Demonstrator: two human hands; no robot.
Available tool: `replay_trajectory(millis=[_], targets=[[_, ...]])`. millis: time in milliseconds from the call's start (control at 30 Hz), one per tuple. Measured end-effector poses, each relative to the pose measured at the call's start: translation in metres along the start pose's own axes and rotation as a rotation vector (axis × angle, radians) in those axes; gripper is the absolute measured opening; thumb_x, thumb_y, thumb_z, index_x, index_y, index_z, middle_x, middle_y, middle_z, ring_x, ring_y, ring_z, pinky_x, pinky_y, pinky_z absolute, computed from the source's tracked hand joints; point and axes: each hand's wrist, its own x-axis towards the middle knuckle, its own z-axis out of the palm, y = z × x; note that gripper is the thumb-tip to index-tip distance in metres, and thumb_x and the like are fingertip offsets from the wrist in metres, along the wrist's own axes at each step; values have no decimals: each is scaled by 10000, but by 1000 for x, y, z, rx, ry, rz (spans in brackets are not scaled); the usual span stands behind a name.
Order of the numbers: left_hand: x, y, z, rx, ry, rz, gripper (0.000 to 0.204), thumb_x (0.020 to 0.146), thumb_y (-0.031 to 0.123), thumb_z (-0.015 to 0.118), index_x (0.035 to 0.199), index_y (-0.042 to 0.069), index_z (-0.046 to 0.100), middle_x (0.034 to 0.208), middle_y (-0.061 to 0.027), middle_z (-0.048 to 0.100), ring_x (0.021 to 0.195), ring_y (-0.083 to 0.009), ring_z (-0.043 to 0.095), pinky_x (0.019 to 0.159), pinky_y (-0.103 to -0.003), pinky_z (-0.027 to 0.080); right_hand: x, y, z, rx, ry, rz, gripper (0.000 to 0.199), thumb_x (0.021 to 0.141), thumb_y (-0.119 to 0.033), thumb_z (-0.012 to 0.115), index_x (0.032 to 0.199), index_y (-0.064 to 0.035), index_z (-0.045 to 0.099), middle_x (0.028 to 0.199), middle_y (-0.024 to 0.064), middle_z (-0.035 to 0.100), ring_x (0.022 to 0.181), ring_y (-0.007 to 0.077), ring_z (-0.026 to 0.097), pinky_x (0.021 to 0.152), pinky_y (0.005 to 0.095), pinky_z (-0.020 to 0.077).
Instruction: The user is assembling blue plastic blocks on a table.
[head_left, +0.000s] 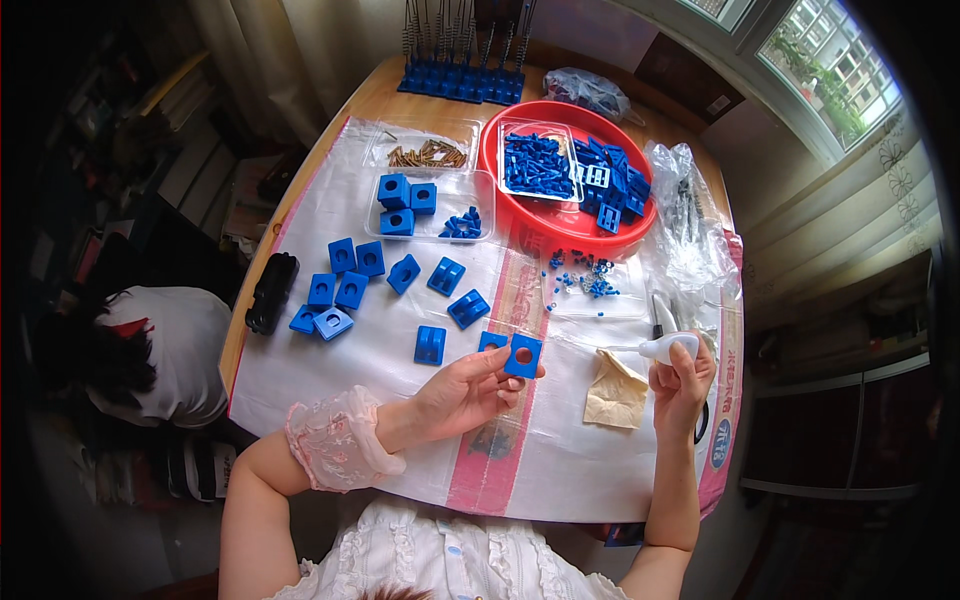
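My left hand (pixel 462 398) pinches a small blue plastic block (pixel 525 370) with a round hole between thumb and fingers, holding it over the table's middle. Just behind it a second holed blue block (pixel 488 339) is partly hidden. Closed around a white squeeze bottle (pixel 662 349), my right hand (pixel 685 388) keeps the thin nozzle pointing left, apart from the block. Beneath the bottle lies a folded tan cloth or paper (pixel 614 392). Left of the held block are blue pieces with curved grooves (pixel 430 345) and a loose group of holed blue blocks (pixel 350 290).
A red basin (pixel 640 225) holds blue parts and a clear tray of small blue pieces. Clear trays (pixel 480 232) with blocks and brass-coloured pins stand left of it. A black case (pixel 271 293) lies at the left edge. Beyond that edge sits another person (pixel 170 350).
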Motion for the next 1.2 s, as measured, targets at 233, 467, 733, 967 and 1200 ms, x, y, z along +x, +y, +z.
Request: replay_trajectory(millis=[233,467,733,967,1200], targets=[[-1,0,1,-2,9,0,357,980,271,546,1236,36,462,1162,-149,553,812,-81,493,730,-214,468,0,0,-6,25,-18,27,116,862,-123,634,832,-38,560,658,-12,538,467,16,357,410,198,267],[0,0,0,1,1,-5,355,981,271,544,1236,38,462,1163,-146,554,814,-81,499,732,-214,471,0,1,-1,-6,4,4,153,884,-134,628,804,-83,509,610,-48,455,443,-6,269,384,172,216],[0,0,-1,-5,4,-3,359,982,274,541,1240,36,462,1167,-147,553,815,-82,504,731,-216,471,0,0,-1,7,-1,6,156,883,-133,629,800,-87,506,610,-51,453,442,-6,270,386,172,221],[0,0,0,-3,-6,3,361,984,273,539,1241,32,461,1169,-148,550,812,-81,498,730,-217,467,0,-1,0,3,3,4,148,879,-131,630,808,-84,509,610,-51,451,444,-3,273,388,176,219],[0,-1,0,-1,1,9,360,984,267,539,1241,28,457,1163,-147,551,811,-82,496,730,-215,467,0,-2,0,-2,3,9,150,880,-134,631,807,-86,509,606,-50,449,445,-2,279,387,174,223]])
